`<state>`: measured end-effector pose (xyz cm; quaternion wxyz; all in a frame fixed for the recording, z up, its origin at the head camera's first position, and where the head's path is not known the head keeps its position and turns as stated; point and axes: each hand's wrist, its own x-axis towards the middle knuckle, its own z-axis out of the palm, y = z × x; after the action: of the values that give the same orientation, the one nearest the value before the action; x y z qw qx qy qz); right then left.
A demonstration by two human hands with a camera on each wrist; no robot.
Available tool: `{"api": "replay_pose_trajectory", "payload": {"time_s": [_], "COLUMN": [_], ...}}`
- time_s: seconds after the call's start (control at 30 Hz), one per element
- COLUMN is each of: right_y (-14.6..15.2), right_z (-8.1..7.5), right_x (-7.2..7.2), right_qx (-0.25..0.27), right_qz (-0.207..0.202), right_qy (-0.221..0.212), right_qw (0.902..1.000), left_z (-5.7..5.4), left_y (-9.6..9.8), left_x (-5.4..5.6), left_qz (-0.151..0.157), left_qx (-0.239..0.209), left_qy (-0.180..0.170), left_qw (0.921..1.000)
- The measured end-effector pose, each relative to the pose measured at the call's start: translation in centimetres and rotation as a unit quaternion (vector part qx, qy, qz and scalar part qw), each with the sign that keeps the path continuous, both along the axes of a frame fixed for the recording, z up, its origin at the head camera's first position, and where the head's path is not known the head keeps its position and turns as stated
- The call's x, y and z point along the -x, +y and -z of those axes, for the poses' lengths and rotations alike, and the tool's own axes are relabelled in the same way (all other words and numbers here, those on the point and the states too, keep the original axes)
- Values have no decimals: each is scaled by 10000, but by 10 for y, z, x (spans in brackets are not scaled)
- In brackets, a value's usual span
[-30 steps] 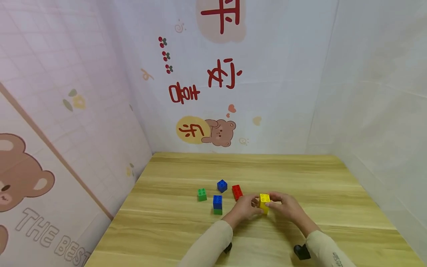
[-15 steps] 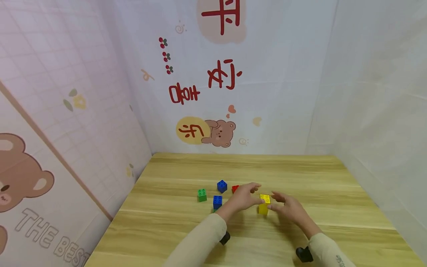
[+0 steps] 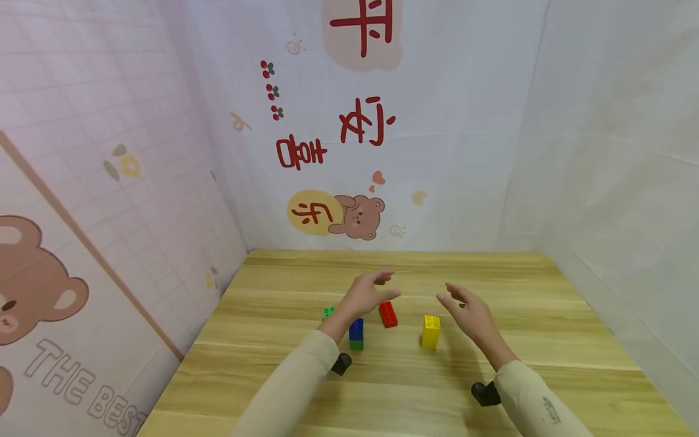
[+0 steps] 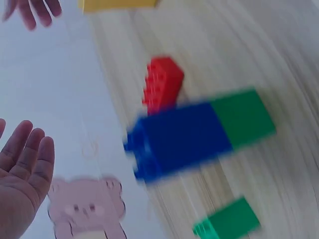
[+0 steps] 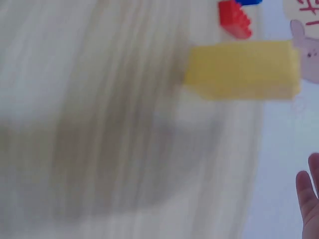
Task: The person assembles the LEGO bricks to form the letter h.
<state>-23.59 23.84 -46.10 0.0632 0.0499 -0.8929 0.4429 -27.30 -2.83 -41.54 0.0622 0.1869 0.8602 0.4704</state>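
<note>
Holding nothing, my left hand (image 3: 363,297) hovers above the table over the loose bricks, fingers apart from the thumb. Below its wrist stands a stack of a blue brick (image 4: 184,135) on a green brick (image 4: 244,118). The red brick (image 3: 388,314) lies just right of it. My right hand (image 3: 471,314), also holding nothing, is raised to the right of the yellow brick stack (image 3: 431,331), which stands upright and apart from both hands. A loose green brick (image 4: 228,220) sits at the left, partly covered by the left hand in the head view.
The wood-grain table (image 3: 524,285) carries all the bricks. A white printed cloth (image 3: 448,121) hangs behind the table's far edge. Another patterned cloth (image 3: 164,212) hangs along the left side.
Both hands have let go of the yellow brick stack and risen away, the left one up and leftward, the right one upward. The left hand now hides the loose blue brick.
</note>
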Motion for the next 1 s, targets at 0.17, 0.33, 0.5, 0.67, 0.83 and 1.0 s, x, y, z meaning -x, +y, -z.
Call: {"api": "replay_pose_trajectory", "payload": {"time_s": [0.17,0.33,0.5,0.67,0.83,1.0], "right_y": [-22,-48,-73,-98,-119,-132], "right_z": [-17,-31,-35,-33,-24,-11], "right_x": [5,13,20,22,22,17], "right_qx": [251,717,1053,1321,1511,1545], "right_qz": [172,405,526,660,818,980], "right_qy": [123,253,322,232,78,-102], "right_qw": [9995,9963,9925,9888,9851,9831], "left_z": [1,6,15,24,37,47], "left_y": [-37,-69,-93,-108,-112,-109], "left_x": [8,10,7,-1,-5,-9], "left_qz": [-330,-604,-731,-726,-615,-435], "left_qx": [-232,-447,-623,-798,-974,-1143], "left_qy": [-78,-106,-247,-415,-660,-768], "left_qw": [9992,9971,9951,9933,9911,9895]}}
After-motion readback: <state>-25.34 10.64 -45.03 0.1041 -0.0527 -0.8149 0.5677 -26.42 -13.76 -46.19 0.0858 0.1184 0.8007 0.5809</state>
